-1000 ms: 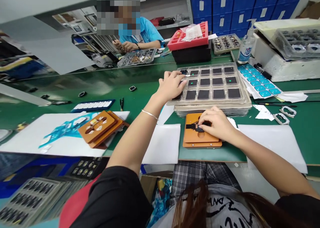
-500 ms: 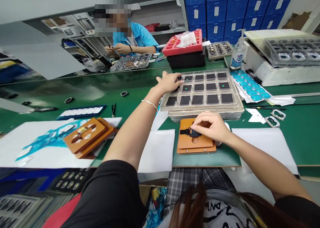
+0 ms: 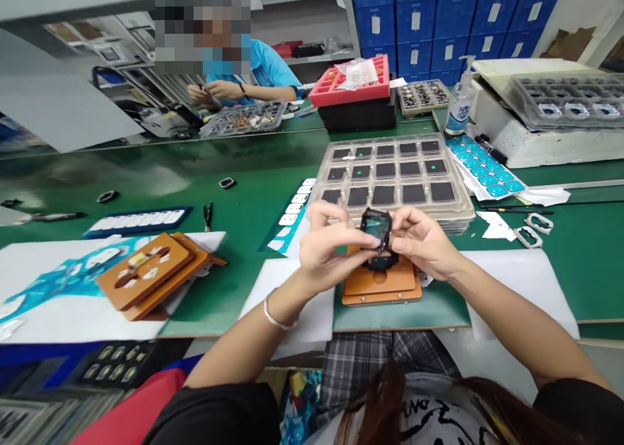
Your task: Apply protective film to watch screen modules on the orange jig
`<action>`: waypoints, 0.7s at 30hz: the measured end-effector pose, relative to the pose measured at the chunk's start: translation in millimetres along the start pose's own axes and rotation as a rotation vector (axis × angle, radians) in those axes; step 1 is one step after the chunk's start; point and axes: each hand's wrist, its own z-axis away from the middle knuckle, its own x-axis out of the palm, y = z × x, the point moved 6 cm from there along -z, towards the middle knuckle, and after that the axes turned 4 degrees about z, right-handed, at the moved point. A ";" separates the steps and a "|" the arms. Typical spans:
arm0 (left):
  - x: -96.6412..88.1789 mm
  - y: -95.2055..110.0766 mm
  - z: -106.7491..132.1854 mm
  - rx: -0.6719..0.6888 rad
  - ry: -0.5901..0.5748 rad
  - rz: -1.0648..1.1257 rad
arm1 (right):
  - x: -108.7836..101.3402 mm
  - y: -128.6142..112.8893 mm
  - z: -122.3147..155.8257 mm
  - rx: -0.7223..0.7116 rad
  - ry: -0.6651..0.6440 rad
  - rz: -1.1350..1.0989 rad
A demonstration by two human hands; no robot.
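A black, squarish watch case [image 3: 375,227] is held up between my two hands, its face glossy and greenish. My left hand [image 3: 329,247] pinches it from the left, thumb across the lower front. At its right edge, the thumb and fingers of my right hand [image 3: 423,242] close on it. Just below lies an orange fixture block [image 3: 358,288] with a dark part [image 3: 381,262] on it, partly covered by my hands. Beyond my hands, the clear plastic tray [image 3: 463,201] carries rows of flat black pieces in its pockets.
A second orange fixture [image 3: 146,273] sits tilted at left, near blue film [image 3: 58,279]. Blue sticker sheets [image 3: 487,165], a pump bottle [image 3: 459,104] and loose frames [image 3: 540,223] lie at right. Across the bench, a person in a blue shirt [image 3: 270,68] handles small parts.
My left hand has come back from the tray's left side to above the orange fixture, where it now holds the watch case. My right hand has lifted off the part on the fixture to meet it.
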 end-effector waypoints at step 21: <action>-26.8 -36.9 26.7 0.088 0.315 0.033 | 11.9 -9.4 12.0 -0.357 -0.136 1.140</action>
